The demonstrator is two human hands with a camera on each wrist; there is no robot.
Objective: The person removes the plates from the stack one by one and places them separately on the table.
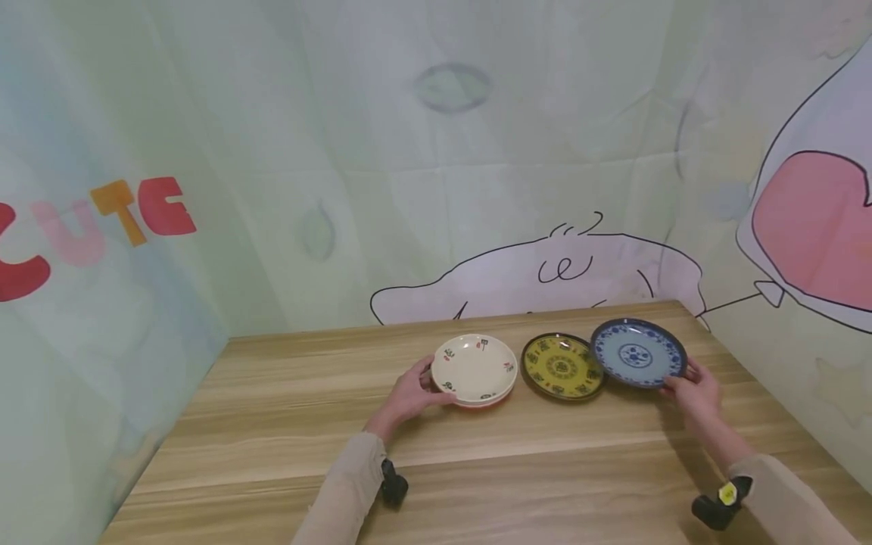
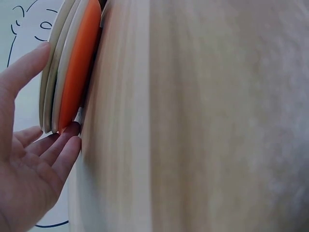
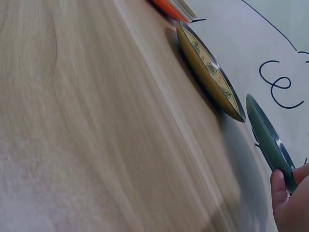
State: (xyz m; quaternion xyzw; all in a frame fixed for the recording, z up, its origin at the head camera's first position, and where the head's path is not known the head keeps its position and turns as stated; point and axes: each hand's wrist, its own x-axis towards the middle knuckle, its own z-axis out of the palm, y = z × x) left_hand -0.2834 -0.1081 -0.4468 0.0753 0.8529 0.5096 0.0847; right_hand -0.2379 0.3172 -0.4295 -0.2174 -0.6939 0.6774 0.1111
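The left hand [image 1: 407,392] grips the edge of a plate pile [image 1: 474,369], already stacked. The right hand [image 1: 698,393] pinches the blue plate [image 1: 636,354]; the yellow plate [image 1: 562,367] lies between, unstacked.

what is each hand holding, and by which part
Right hand: blue floral plate, by its near right rim. Left hand: cream-topped plate stack, by its left rim.

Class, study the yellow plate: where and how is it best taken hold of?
Probably the near rim of the yellow plate, from the person's side, thumb above, fingers beneath. Its sides flare up off the table, leaving room under the rim; the plate stack stands close at left, and in the head view the blue plate overlaps the yellow one's right edge.
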